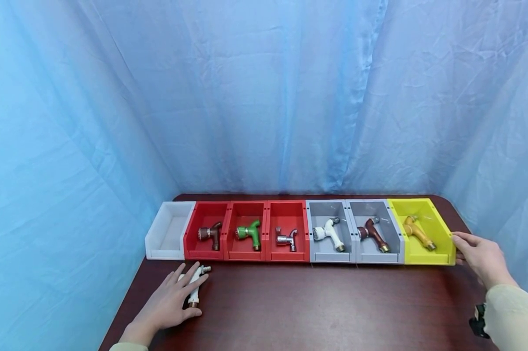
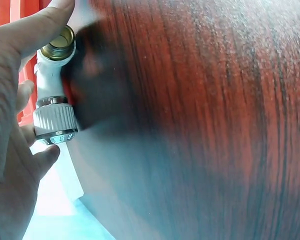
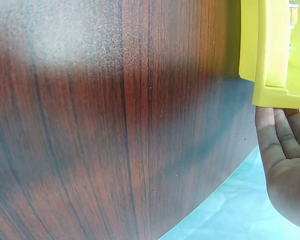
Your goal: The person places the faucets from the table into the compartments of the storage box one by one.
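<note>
My left hand (image 1: 169, 302) is spread over a white faucet (image 1: 195, 291) on the dark wooden table, partly hiding it. In the left wrist view the faucet (image 2: 51, 82) shows a ribbed white knob and a threaded brass end; the thumb lies by the brass end and the other fingers are spread around the knob. At the far right, my right hand (image 1: 483, 257) touches the outer side of the yellow bin (image 1: 426, 259) with fairly straight fingers. A yellow faucet (image 1: 417, 233) lies in that bin. In the right wrist view the fingertips (image 3: 265, 117) meet the bin's edge.
A row of bins spans the table's back: a white one (image 1: 164, 255) at left, three red (image 1: 246, 256), two grey (image 1: 331, 257), then yellow. Each red and grey bin contains one faucet. Blue curtains (image 1: 264, 97) hang behind and at both sides.
</note>
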`<action>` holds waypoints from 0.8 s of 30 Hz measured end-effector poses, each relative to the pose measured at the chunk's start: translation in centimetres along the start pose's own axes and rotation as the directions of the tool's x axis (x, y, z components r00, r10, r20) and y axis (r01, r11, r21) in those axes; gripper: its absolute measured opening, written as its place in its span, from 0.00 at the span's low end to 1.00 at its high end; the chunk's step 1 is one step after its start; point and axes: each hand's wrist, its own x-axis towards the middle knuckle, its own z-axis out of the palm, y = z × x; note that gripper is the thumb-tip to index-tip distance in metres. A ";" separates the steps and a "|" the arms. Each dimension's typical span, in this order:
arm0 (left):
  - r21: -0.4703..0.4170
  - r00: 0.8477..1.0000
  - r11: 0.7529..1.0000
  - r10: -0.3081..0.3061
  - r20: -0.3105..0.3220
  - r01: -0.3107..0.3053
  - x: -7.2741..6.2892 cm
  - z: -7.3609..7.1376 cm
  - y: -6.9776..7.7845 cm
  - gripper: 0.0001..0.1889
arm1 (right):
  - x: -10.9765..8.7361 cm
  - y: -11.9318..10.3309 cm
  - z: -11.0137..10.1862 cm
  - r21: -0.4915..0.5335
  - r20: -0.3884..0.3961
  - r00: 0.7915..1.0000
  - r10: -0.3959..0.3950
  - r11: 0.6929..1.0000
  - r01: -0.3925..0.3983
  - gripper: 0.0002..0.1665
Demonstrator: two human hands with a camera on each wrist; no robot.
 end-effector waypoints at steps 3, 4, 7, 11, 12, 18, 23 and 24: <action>0.006 1.000 1.000 0.001 -0.006 -0.001 0.0 0.1 -0.1 0.46 | 0.0 0.1 0.0 -0.001 0.001 1.000 0.005 1.000 -0.005 0.50; 0.007 1.000 1.000 0.001 -0.006 -0.001 0.0 0.2 -0.1 0.45 | 0.1 0.1 0.0 -0.002 0.000 1.000 0.006 1.000 -0.006 0.50; 0.008 1.000 1.000 -0.003 -0.002 0.003 -0.1 0.2 -0.2 0.44 | 0.1 0.1 0.0 -0.001 -0.002 1.000 0.006 1.000 -0.006 0.50; 0.005 1.000 1.000 0.005 -0.002 -0.005 -0.1 0.2 -0.3 0.43 | 0.1 0.1 0.0 0.005 -0.005 1.000 0.009 1.000 -0.009 0.50; 0.007 1.000 1.000 0.014 -0.006 -0.014 -0.1 0.1 -0.3 0.42 | 0.1 0.1 0.0 0.007 -0.006 1.000 0.011 1.000 -0.011 0.50; 0.034 0.995 0.995 0.091 -0.045 -0.089 0.0 0.0 -0.6 0.36 | 0.1 0.1 0.1 0.008 -0.016 1.000 0.008 1.000 -0.008 0.50; 0.044 0.992 0.993 0.115 -0.056 -0.112 0.0 0.1 -0.8 0.34 | 0.2 0.2 0.2 0.011 -0.020 1.000 0.010 1.000 -0.010 0.50; 0.046 0.992 0.993 0.116 -0.059 -0.113 0.0 0.1 -0.8 0.34 | 0.2 0.2 0.2 0.011 -0.020 1.000 0.010 1.000 -0.010 0.50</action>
